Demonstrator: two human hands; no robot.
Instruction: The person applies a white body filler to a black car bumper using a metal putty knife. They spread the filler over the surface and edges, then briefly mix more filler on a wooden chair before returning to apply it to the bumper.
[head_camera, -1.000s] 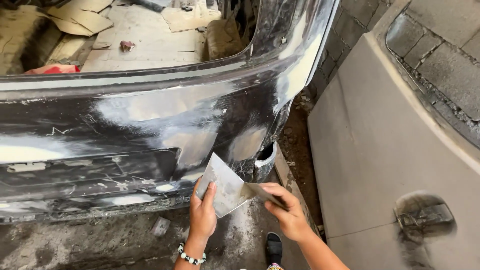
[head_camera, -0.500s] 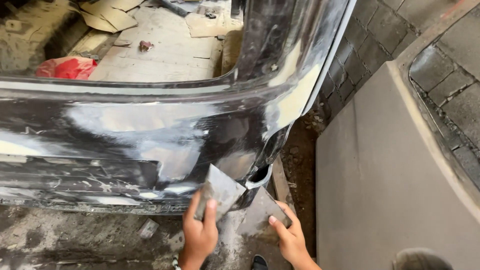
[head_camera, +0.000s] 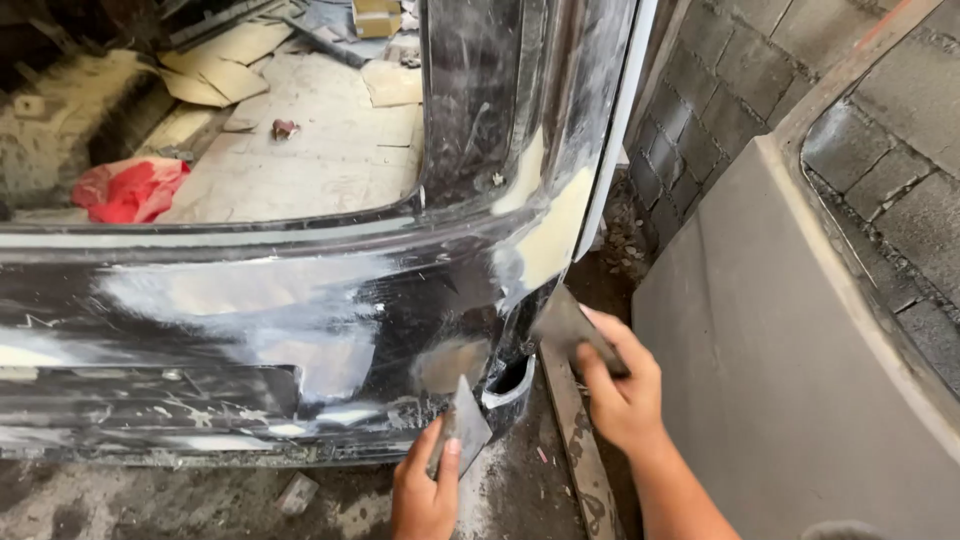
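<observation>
From the head view, the landmark is a black car body (head_camera: 250, 330), its rear panel patched with pale filler and sanded spots. The right hand (head_camera: 622, 385) is at the car body's rear corner, fingers closed tight around a flat grey spreader (head_camera: 565, 322) whose blade rises to touch the pale filler patch (head_camera: 555, 235) on that corner. Below the car body's lower edge, the left hand (head_camera: 427, 490) pinches a second flat grey plate (head_camera: 463, 425) between thumb and fingers, its top edge just beside a dull sanded spot low on the panel. Inside the car body, on the bare boot floor, lies a red cloth (head_camera: 130, 188) among cardboard pieces (head_camera: 235, 55). To the right of the car body leans a grey panel (head_camera: 790, 360) against a block wall (head_camera: 740, 90).
</observation>
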